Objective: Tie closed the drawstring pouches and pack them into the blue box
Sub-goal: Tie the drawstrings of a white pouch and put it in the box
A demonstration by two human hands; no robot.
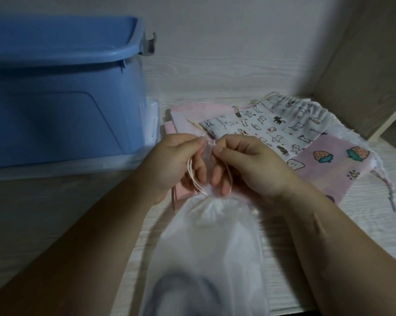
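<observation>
Both hands pinched the cords (pixel 193 179) of the white pouch (pixel 206 242).
The left hand (pixel 171 160) and right hand (pixel 245 165) each gripped one cord just beyond its gathered mouth; the pouch lay nearer than them, the blue box (pixel 55 99) far left.

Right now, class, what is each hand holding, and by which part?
The left hand and the right hand each pinch one drawstring cord of the white pouch, just above its gathered top.

Pale wood-grain table (pixel 215 78) bears blue box (pixel 62 99), white pouch (pixel 206 247), patterned pouches (pixel 272 126).
</observation>
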